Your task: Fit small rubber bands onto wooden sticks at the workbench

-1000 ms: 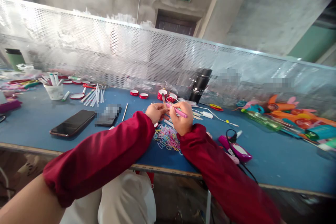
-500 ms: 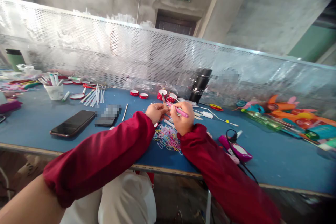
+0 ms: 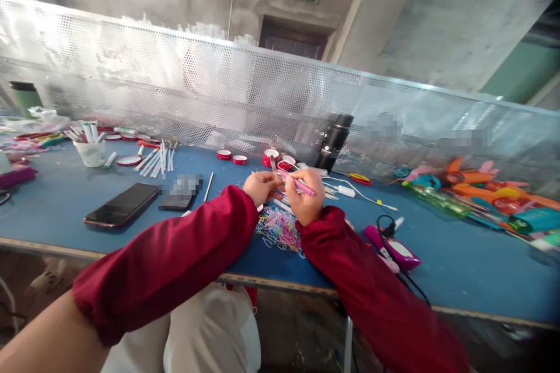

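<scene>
**Clerk:** Item one, the right hand?

**Me:** My right hand (image 3: 306, 203) is closed around a pink stick (image 3: 299, 185). The stick lies slantwise across my fingers, and its far end pokes out past my knuckles to the right.

**Clerk:** Item two, the left?

**Me:** My left hand (image 3: 261, 186) has its fingers curled in tight, with the tips meeting the stick's near end. I cannot tell whether anything is pinched between them.

**Clerk:** Anything changed since a second ago?

**Me:** Hardly. Both hands stay where they were, close together over the blue table (image 3: 65, 186). The stick has shifted a trace, no more.

**Clerk:** And around the grip?

**Me:**
- Just below my hands, toward me, is a heap of coloured rubber bands (image 3: 280, 228), right beside my right sleeve.
- Beyond my left hand are two red caps (image 3: 224, 154), side by side.
- Beyond my right hand is a black flask (image 3: 333, 141), upright.
- To the right of my right hand, nearer the table's edge, is a purple device (image 3: 396, 247) with a black cord.
- Well off to the left of my left hand is a phone (image 3: 121, 204), lying flat with its screen up.
</scene>
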Action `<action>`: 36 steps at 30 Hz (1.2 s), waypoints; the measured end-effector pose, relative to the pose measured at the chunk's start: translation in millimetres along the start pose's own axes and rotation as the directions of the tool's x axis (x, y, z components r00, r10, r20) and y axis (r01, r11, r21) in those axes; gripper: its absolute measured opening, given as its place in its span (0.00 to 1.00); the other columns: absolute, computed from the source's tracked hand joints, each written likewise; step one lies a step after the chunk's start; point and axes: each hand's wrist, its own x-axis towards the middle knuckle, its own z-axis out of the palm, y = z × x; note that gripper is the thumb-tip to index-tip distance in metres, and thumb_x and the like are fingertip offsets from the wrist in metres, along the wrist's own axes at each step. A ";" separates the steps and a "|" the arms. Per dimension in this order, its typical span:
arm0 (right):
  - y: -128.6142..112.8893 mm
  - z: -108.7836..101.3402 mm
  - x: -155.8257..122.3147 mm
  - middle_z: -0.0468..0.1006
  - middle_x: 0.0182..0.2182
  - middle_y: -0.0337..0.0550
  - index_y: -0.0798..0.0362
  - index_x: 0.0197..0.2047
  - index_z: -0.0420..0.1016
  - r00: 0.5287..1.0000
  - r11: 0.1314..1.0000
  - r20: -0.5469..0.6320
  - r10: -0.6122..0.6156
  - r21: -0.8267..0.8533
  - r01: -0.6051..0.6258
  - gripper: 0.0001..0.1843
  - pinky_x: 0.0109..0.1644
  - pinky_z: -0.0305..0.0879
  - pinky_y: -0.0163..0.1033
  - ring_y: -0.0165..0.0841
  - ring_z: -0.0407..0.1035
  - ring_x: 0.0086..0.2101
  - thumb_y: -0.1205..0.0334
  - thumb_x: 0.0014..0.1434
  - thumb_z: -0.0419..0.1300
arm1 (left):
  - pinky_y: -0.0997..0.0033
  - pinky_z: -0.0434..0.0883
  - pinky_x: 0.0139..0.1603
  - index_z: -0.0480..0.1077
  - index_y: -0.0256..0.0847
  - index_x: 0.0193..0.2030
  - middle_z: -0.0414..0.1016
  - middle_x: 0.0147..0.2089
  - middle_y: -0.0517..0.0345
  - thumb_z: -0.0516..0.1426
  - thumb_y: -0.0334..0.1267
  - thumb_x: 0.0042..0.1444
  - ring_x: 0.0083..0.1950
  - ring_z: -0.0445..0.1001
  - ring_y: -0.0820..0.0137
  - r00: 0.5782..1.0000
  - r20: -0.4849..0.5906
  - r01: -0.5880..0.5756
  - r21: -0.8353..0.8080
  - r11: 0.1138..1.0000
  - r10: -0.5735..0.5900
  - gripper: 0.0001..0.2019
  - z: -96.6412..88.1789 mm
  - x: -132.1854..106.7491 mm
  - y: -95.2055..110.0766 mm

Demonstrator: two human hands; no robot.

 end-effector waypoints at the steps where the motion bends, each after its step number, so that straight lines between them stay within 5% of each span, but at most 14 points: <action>1: -0.4 0.0 -0.1 0.74 0.29 0.41 0.49 0.33 0.68 1.000 1.000 0.008 -0.002 0.003 0.002 0.01 0.41 0.63 0.44 0.36 0.68 0.34 0.64 0.57 0.58 | 0.83 0.59 0.18 0.70 0.34 0.35 0.74 0.29 0.58 0.58 0.33 0.56 0.21 0.72 0.79 1.000 0.000 -0.005 0.002 1.000 0.005 0.04 -0.1 0.0 0.1; 36: -0.2 -0.2 0.5 0.74 0.29 0.41 0.49 0.33 0.69 1.000 1.000 0.006 0.013 -0.004 -0.013 0.02 0.40 0.64 0.44 0.37 0.68 0.34 0.62 0.57 0.58 | 0.84 0.58 0.17 0.68 0.35 0.32 0.72 0.24 0.61 0.58 0.32 0.56 0.21 0.72 0.79 1.000 0.004 0.029 -0.033 0.999 -0.029 0.04 1.4 -0.2 1.1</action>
